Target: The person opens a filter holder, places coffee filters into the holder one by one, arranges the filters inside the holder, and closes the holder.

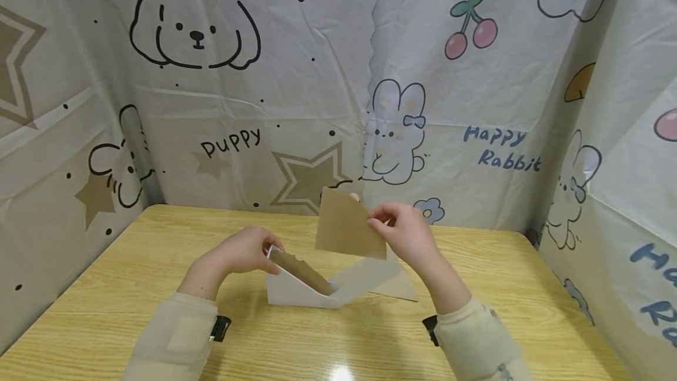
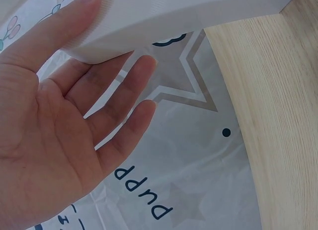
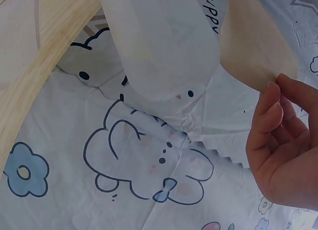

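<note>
My left hand (image 1: 240, 254) holds the raised left end of a white box (image 1: 291, 293), with the thumb on one side and fingers on the other in the left wrist view. A stack of brown paper (image 1: 304, 272) lies inside the box. Its long white flap (image 1: 365, 278) stretches open to the right. Above that flap, my right hand (image 1: 407, 234) pinches a brown paper coffee filter (image 1: 346, 225) by its right edge, off the table. In the right wrist view the filter (image 3: 256, 46) shows a curved edge between thumb and index finger.
A pale, flat paper piece (image 1: 396, 288) lies on the wooden table (image 1: 296, 346), partly behind the flap. Printed cloth curtains (image 1: 317, 93) hang behind the table and along both sides.
</note>
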`<state>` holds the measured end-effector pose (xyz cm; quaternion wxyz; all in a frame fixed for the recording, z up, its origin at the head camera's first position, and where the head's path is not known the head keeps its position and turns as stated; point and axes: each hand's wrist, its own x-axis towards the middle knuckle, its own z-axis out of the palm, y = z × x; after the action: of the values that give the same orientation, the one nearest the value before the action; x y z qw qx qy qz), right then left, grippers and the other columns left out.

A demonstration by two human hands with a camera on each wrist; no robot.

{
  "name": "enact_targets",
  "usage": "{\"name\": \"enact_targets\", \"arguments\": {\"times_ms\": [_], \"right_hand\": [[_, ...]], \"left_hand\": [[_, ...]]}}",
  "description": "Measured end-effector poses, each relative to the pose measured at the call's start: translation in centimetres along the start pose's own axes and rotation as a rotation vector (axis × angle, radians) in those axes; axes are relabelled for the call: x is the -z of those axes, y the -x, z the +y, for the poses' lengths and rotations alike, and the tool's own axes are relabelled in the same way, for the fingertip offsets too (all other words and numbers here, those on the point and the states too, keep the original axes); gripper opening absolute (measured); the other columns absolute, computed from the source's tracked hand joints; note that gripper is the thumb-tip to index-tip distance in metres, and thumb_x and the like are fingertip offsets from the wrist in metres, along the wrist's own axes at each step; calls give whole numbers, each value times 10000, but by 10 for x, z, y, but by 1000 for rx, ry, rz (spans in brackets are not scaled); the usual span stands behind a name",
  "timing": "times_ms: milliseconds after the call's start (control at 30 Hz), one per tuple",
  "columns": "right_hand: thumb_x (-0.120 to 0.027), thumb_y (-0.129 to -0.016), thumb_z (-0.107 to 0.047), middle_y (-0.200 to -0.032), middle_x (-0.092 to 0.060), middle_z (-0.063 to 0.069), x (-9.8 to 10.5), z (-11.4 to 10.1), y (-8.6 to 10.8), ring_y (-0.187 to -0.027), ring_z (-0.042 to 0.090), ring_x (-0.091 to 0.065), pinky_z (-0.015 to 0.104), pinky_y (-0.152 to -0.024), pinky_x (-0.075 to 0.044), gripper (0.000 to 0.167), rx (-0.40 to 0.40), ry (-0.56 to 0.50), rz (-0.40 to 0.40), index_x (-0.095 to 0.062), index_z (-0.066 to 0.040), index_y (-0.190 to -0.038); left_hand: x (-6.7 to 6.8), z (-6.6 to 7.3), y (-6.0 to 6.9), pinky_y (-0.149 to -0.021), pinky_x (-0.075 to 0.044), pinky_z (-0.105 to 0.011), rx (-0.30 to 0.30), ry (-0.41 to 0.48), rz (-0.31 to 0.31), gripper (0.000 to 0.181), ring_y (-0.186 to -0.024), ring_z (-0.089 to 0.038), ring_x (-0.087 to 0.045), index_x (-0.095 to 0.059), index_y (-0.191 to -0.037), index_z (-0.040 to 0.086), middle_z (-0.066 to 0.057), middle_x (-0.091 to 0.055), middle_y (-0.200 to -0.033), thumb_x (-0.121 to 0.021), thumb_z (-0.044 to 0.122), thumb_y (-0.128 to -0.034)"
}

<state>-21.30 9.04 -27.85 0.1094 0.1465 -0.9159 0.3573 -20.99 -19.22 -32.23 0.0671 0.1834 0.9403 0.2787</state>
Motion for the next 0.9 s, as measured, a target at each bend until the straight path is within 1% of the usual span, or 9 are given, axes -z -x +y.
{"name": "enact_targets", "arguments": {"times_ms": [200, 300, 467, 600, 900], "right_hand": [[-679, -839, -124, -771, -682, 30, -11, -3, 0, -638, 110, -529, 235, -589, -444, 60, 30, -11, -24, -705, -70, -847], [-679, -840, -130, -773, -683, 19, -17, -3, 0, -644, 105, -530, 237, -591, -443, 60, 31, 4, -34, -709, -78, -849], [-687, -835, -139, -775, -690, 3, -25, -3, 0, -648, 103, -535, 241, -594, -446, 51, 36, 42, -30, -715, -97, -838], [-687, -836, -150, -784, -689, -2, -31, -4, 0, -656, 104, -539, 246, -611, -451, 52, 34, 50, -41, -708, -103, -830], [-681, -837, -138, -783, -681, -7, -43, -6, 2, -648, 94, -539, 249, -613, -451, 40, 61, 83, -54, -702, -108, -822]], "left_hand": [[0, -1, 0, -644, -420, -287, -3, 7, -2, 308, -721, -138, -495, -682, -989, 52, -21, -597, -803, -790, 143, -715], [0, -2, 0, -649, -425, -288, 2, 13, -5, 304, -728, -140, -498, -679, -992, 54, -21, -599, -812, -786, 141, -721], [0, -4, -2, -651, -428, -289, -3, 10, -2, 280, -720, -133, -502, -682, -970, 64, -11, -605, -805, -784, 135, -719], [-1, -4, -2, -652, -427, -289, -2, 4, 1, 273, -715, -130, -501, -685, -962, 69, -4, -605, -796, -786, 136, -718], [-2, -5, -2, -657, -424, -292, -4, -6, 8, 301, -723, -136, -496, -684, -987, 66, -7, -597, -800, -788, 146, -717]]}}
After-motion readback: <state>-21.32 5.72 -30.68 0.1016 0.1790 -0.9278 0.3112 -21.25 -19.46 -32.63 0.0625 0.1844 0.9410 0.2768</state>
